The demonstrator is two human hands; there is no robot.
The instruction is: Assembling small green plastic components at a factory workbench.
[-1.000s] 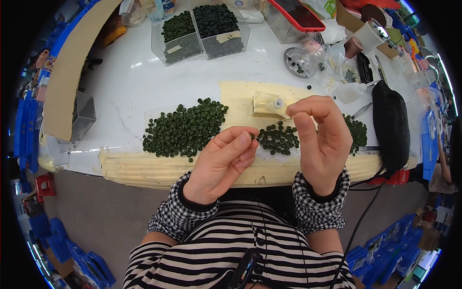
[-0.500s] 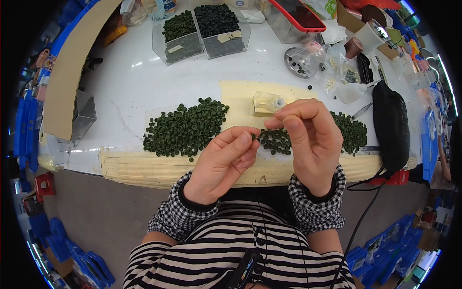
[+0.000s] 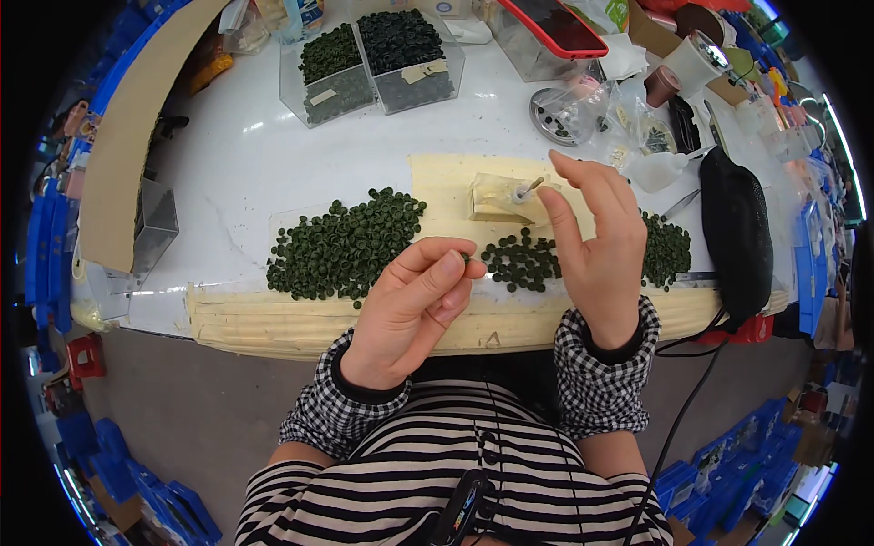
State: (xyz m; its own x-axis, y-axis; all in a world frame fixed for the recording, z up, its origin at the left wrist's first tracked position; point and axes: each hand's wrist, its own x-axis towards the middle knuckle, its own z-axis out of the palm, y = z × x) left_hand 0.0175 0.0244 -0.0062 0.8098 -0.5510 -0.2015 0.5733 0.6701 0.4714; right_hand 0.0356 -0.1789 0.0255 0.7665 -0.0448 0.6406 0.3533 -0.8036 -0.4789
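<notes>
My left hand (image 3: pixel 414 305) is closed in a pinch, with a small dark green cap-like piece (image 3: pixel 467 258) between thumb and forefinger. Most of that piece is hidden by the fingertips. My right hand (image 3: pixel 601 241) is open, its thumb and forefinger spread apart. Just off the thumb tip, a short thin stick (image 3: pixel 535 186) leans in the mouth of a small container fixed to a taped, cream-coloured block (image 3: pixel 496 200). Loose green pieces (image 3: pixel 519 259) lie between my hands. A large heap of them (image 3: pixel 346 244) spreads to the left, and another heap (image 3: pixel 667 250) lies past my right hand.
Two clear bins (image 3: pixel 410 73) of green pieces stand at the back. A red-cased phone (image 3: pixel 555 27) rests on a clear box. To the right are a round tin (image 3: pixel 557 116), a white squeeze bottle (image 3: pixel 657 170), tweezers (image 3: pixel 681 205) and a black bag-like thing (image 3: pixel 736 241). Cardboard (image 3: pixel 137 136) stands left.
My right hand has moved up and away from my left fingertips, and its fingers have opened. A thin stick now stands in the small container. My left hand keeps its pinch.
</notes>
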